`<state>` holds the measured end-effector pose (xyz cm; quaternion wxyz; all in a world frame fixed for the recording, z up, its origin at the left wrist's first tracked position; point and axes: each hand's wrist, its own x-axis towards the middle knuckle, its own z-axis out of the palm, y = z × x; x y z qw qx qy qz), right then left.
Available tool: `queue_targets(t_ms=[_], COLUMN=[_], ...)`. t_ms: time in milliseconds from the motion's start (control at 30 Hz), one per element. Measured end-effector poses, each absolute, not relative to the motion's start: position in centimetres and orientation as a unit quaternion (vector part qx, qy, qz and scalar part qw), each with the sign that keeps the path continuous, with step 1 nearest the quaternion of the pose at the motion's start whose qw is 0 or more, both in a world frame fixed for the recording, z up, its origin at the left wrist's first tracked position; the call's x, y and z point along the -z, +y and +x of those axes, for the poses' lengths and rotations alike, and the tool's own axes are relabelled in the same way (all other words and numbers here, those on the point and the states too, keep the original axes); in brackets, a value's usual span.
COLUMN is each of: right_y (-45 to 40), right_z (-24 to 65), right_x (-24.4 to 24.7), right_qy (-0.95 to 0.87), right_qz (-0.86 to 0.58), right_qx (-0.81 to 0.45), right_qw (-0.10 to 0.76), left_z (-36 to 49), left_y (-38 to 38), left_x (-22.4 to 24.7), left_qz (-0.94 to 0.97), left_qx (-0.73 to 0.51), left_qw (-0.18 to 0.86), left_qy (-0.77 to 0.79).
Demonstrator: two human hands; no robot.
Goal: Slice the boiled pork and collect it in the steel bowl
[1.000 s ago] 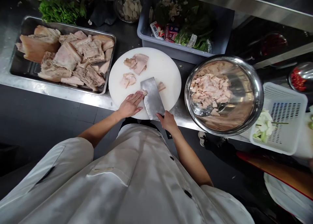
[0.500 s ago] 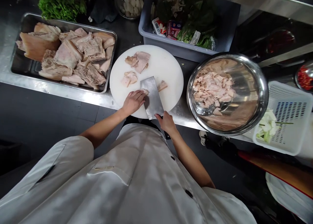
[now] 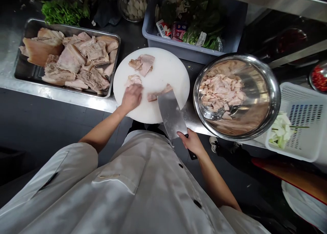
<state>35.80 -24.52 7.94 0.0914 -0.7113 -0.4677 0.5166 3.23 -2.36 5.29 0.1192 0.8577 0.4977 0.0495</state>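
My right hand (image 3: 192, 141) is closed around the dark handle of a cleaver (image 3: 171, 113), its wide blade tilted over the near right edge of the round white cutting board (image 3: 176, 62). By the blade's far corner lies a strip of cut meat (image 3: 159, 93). My left hand (image 3: 132, 97) is smeared by motion at the board's left side, its fingertips at a pale piece of meat (image 3: 133, 79); whether they grip it is unclear. Farther back on the board sits a larger piece of cooked meat (image 3: 144, 64), touched by neither hand.
A metal tray (image 3: 63, 86) of large meat slabs stands left. To the right is a steel bowl (image 3: 264, 125) with chopped meat, then a white plastic basket (image 3: 306, 152). A grey bin (image 3: 168, 46) with greens and packets sits behind the board, beside a bowl of peeled cloves (image 3: 134, 7).
My left hand has left the strip beside the blade and moved left to the pale piece. The cleaver in my right hand has shifted right and toward me, uncovering the strip.
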Motion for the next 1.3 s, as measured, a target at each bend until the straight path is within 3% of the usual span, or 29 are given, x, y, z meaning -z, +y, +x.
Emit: queue_targets(t_ms=[133, 700, 1300], right_y=[-20.5, -16.3, -19.1], right_z=[32.9, 31.8, 31.3], right_x=[-7.1, -5.9, -6.0], right_qy=[-0.456, -0.488, -0.523], right_qz=[-0.738, -0.729, -0.743], right_qx=[-0.484, -0.47, -0.418], right_qw=[0.114, 0.1, 0.0], left_z=[4.2, 4.5, 4.2], left_y=[-5.6, -6.6, -7.2], left_x=[-4.4, -4.6, -4.4], left_qz=[0.921, 0.911, 0.91], left_qx=[0.02, 0.049, 0.044], left_qw=[0.175, 0.18, 0.187], left_qy=[0.348, 0.368, 0.367])
